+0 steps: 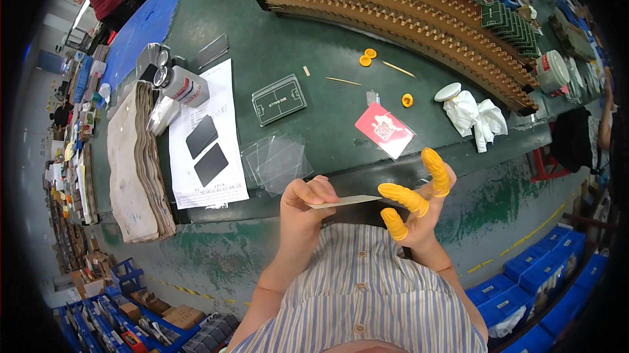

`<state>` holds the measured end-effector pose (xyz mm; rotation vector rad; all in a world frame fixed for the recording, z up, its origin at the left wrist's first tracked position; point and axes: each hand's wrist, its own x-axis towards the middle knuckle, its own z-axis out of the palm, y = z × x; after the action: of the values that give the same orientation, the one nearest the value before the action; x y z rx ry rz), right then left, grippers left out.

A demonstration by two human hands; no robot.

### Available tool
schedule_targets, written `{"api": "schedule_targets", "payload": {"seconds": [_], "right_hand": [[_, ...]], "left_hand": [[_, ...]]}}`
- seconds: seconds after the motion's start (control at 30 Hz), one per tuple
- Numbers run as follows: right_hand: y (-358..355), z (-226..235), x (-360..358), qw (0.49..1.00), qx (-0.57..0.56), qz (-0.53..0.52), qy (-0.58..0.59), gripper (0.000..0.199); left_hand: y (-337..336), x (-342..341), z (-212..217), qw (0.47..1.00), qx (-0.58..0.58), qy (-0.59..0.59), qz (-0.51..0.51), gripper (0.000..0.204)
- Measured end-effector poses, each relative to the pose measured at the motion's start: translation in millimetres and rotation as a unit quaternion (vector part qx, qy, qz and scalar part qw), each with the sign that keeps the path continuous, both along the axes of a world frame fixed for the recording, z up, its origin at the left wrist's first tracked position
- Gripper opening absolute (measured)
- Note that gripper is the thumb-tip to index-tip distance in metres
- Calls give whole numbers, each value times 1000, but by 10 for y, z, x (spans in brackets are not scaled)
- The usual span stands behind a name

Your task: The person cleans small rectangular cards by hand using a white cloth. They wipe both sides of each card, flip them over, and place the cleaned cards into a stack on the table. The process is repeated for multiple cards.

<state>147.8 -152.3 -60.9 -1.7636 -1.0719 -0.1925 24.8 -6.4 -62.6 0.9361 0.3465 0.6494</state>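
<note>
A thin, pale flat card [347, 201], seen nearly edge-on, is held just in front of my striped shirt at the table's near edge. Fingers and thumb of my left hand [304, 199] pinch its left end. Yellow finger cots cover the thumb and two fingers of my right hand [422, 205]. Those fingers are spread, one tip at the card's right end; whether it touches cannot be told. Beyond the left hand lie clear plastic sheets [275, 161] and a stack of dark green cards [279, 100]. A red-and-white card [384, 130] lies beyond the right hand.
Long slotted wooden racks [393, 9] stretch across the back, green cards [508, 25] standing at their right end. Two black cards [211, 165] lie on a printed sheet [229, 123] beside stacked cardboard [128, 163] and a metal-topped bottle [187, 86]. Wooden sticks [344, 81], spare yellow finger cots [365, 60] and crumpled white cloth [464, 114] are scattered about.
</note>
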Motion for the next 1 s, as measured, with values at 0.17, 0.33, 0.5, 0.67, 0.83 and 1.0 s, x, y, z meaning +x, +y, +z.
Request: {"api": "schedule_targets", "payload": {"seconds": [0.17, 0.33, 0.5, 0.67, 0.83, 1.0], "right_hand": [[4, -8, 2, 1000, 12, 8, 3, 30], [-10, 35, -34, 999, -17, 37, -27, 28], [21, 62, -116, 997, -26, 65, -25, 29], [30, 71, -146, 997, -33, 59, -39, 29], [5, 26, -122, 998, -23, 47, -21, 27], [-14, 41, -89, 999, -22, 15, -43, 22]], "left_hand": [[-14, 11, 14, 1000, -26, -2, 5, 31], [-22, 1, 25, 1000, -4, 1, 2, 29], [-35, 5, -11, 999, 47, -1, 6, 26], [-32, -39, -35, 996, 84, 1, 19, 25], [-40, -45, -53, 996, 84, -15, 37, 26], [-33, -43, -45, 995, 80, -38, 46, 27]]}}
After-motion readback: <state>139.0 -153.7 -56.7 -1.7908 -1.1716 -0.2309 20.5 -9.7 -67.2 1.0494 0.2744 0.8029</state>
